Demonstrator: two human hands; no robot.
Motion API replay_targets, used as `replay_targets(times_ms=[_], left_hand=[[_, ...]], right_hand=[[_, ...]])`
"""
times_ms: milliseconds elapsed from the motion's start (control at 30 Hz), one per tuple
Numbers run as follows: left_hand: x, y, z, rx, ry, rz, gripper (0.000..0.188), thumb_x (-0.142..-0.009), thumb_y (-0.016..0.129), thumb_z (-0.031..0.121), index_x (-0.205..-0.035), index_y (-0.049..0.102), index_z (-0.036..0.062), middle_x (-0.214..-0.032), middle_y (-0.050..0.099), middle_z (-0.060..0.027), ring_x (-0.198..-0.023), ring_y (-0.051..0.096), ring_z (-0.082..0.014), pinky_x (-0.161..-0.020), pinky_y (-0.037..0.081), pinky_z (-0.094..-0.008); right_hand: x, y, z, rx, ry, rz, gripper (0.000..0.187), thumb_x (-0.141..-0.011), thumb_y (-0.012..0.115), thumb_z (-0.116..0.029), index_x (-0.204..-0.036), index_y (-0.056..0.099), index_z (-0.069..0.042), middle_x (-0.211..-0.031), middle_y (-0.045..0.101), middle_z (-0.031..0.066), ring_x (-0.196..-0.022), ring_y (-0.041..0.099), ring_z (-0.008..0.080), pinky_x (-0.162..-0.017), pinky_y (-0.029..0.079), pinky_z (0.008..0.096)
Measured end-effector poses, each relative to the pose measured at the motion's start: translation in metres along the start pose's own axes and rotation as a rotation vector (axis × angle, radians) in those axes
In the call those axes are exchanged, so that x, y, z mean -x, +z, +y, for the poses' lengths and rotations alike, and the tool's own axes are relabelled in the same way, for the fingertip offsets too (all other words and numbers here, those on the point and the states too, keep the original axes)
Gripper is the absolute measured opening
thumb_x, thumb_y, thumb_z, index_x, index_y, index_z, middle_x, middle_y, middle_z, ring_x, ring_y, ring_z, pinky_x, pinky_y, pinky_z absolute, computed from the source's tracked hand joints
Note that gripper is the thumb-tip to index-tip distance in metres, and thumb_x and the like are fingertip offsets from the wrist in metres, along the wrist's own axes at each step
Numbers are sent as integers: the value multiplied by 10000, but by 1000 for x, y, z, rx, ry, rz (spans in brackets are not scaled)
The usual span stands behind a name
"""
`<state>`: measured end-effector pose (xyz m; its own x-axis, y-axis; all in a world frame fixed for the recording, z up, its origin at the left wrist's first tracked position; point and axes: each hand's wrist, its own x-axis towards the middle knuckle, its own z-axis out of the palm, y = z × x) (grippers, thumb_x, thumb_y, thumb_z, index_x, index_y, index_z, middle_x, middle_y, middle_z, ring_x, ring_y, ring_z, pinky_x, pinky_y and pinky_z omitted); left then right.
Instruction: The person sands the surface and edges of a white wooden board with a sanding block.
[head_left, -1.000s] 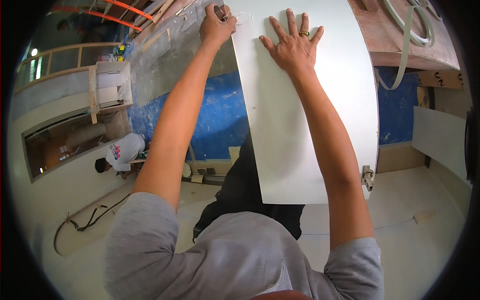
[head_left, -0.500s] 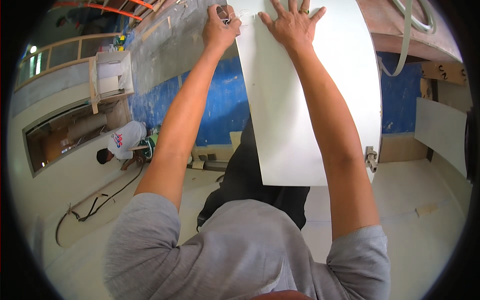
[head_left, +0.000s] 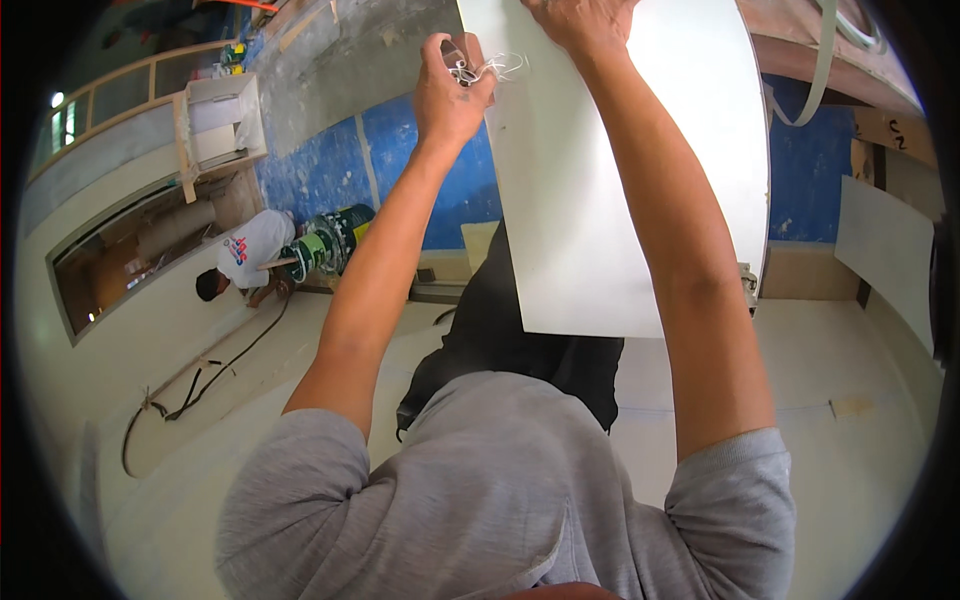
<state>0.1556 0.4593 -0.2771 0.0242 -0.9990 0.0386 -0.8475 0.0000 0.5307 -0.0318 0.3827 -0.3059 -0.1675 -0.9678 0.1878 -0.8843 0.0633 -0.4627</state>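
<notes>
A long white door panel lies in front of me, its near end above my dark trousers. My left hand is closed around a small brown block-like tool at the panel's left edge. Thin curled white shavings cling about the tool and fingers. The tool's exact kind is unclear. My right hand rests flat on the panel near the upper picture edge, thumb spread; most fingertips are cut off. A metal hinge sits at the panel's right edge, partly behind my right forearm.
A crouching person in a white shirt works at the left wall beside green-and-dark buckets. A black cable curves over the floor. White strip hangs at upper right; another white panel leans at far right.
My left hand has come nearer along the panel's left edge, with more shavings showing. The view has shifted, so my right hand and the panel sit higher in the picture.
</notes>
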Motion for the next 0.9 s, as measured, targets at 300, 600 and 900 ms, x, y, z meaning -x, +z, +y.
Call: replay_targets(times_ms=[300, 600, 900], left_hand=[[58, -1, -3, -36, 11, -5, 706, -843, 788, 249, -1400, 385, 87, -1026, 687, -159, -883, 697, -316, -781, 553, -419], [107, -5, -6, -31, 2, -36, 763, -829, 835, 193, -1413, 351, 113, -1052, 686, -150, -901, 705, -322, -781, 558, -425], [161, -16, 5, 19, -52, -111, 773, -808, 846, 129, -1407, 358, 96, -1058, 655, -146, -893, 689, -290, -780, 564, -398]], right_hand=[[-1, 1, 0, 59, 3, -26, 666, -965, 475, -658, -1531, 494, -308, -1693, 261, 135, -1568, 130, 432, -1198, 7, 737], [1, -11, -5, 108, 11, -125, 673, -982, 441, -662, -1563, 440, -321, -1710, 209, 127, -1575, 87, 433, -1199, -10, 737], [1, 1, -2, 150, 2, -109, 692, -991, 411, -678, -1585, 398, -323, -1717, 184, 125, -1579, 44, 434, -1184, -22, 755]])
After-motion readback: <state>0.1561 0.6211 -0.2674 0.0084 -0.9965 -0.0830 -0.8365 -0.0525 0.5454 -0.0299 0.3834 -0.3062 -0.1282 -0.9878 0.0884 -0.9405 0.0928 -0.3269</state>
